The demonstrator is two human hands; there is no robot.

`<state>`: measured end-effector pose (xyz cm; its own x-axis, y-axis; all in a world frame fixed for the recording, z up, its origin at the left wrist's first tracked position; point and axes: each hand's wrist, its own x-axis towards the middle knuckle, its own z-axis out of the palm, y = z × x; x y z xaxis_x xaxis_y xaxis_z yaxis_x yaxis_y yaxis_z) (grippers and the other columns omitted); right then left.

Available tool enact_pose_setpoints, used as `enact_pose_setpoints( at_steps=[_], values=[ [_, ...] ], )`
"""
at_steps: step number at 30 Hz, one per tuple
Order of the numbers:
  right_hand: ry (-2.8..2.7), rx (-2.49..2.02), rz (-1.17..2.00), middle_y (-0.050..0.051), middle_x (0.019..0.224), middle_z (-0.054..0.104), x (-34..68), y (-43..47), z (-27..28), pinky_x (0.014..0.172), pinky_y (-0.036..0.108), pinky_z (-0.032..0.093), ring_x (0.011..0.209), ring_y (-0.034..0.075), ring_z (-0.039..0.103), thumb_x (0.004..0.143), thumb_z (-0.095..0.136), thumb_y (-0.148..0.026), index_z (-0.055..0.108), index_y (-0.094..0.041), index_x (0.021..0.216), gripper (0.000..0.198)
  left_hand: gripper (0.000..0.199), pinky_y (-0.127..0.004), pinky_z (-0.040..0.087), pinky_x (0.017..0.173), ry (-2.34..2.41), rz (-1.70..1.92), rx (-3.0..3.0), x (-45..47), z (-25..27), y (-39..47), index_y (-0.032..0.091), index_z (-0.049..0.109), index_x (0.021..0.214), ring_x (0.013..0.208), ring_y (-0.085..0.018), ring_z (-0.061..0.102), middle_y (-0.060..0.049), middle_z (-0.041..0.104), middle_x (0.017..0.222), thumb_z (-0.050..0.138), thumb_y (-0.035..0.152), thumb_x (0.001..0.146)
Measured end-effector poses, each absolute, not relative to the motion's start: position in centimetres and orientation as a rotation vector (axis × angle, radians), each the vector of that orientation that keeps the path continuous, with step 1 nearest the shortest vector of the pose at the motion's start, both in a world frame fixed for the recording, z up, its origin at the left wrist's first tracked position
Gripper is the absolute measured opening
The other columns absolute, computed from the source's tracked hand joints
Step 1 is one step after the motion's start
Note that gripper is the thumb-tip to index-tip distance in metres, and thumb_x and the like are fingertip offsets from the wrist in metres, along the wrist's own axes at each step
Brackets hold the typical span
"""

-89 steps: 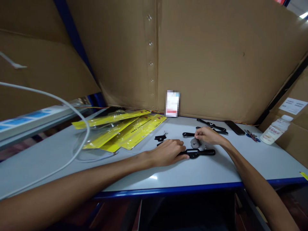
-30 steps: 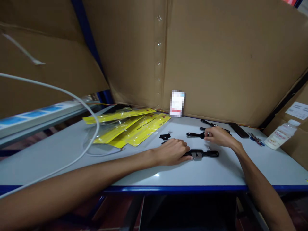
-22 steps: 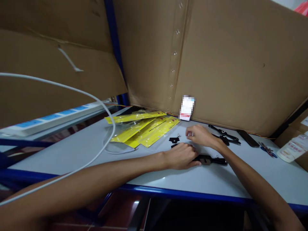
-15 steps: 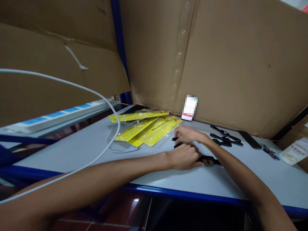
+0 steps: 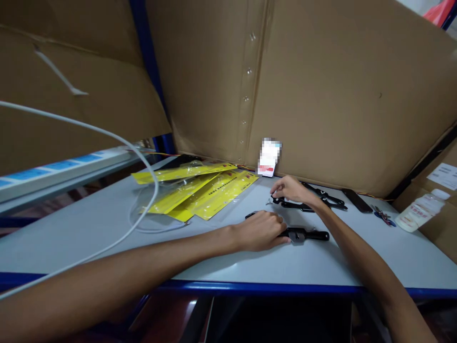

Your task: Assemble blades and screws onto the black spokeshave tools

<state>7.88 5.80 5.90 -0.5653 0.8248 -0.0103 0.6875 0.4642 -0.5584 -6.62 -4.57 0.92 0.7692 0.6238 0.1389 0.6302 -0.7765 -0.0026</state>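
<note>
Black tool (image 5: pixel 303 234) lies pinned under the left hand (image 5: pixel 259 231), grip clamped on its left end.

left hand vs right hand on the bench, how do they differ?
The left hand lies flat, pressing down the black tool nearer the table edge; the right hand is farther back, fingertips pinching a small black part. The left arm comes in from the left, the right from the lower right. Both are bare.
</note>
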Motion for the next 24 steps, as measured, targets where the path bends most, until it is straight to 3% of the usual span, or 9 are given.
enact_pose_setpoints(
  at_steps=[4,11,19,24],
  values=[
    [-2.357,-1.262,1.009,-0.001,0.065,0.061,12.7,4.0,7.3,0.05,0.023,0.037,0.057,0.011,0.049,0.075,0.067,-0.023,0.07,-0.013,0.083,0.013,0.04,-0.031,0.048,0.064,-0.982,-0.241,-2.912,-6.7,0.9,-4.5,0.015,0.07,0.087,0.075,-0.024,0.069,-0.01,0.071,0.083,0.051,0.046,0.103],
    [-2.365,-1.183,1.293,-0.002,0.067,0.061,17.0,0.8,7.0,0.057,0.026,0.043,0.06,0.013,0.053,0.072,0.073,-0.033,0.069,-0.016,0.086,0.022,0.04,-0.028,0.045,0.065,-0.99,-0.205,-2.933,-6.9,0.9,-4.4,0.015,0.068,0.087,0.074,-0.021,0.066,-0.009,0.069,0.084,0.049,0.046,0.104],
    [-2.662,-0.913,1.116,0.001,0.075,0.071,15.0,0.1,5.3,0.069,0.027,0.045,0.07,0.014,0.06,0.076,0.067,-0.017,0.077,-0.018,0.081,0.011,0.041,-0.029,0.044,0.065,-0.992,-0.151,-2.934,-7.1,0.8,-4.3,0.014,0.069,0.091,0.075,-0.021,0.067,-0.01,0.071,0.088,0.046,0.046,0.105],
    [-2.668,-0.956,1.085,-0.001,0.072,0.069,14.1,-0.8,5.1,0.069,0.027,0.043,0.07,0.014,0.059,0.077,0.066,-0.014,0.077,-0.018,0.081,0.013,0.04,-0.03,0.045,0.066,-0.967,-0.201,-2.958,-7.2,0.5,-4.2,0.014,0.071,0.098,0.078,-0.022,0.068,-0.01,0.071,0.09,0.047,0.046,0.104]
  ],
)
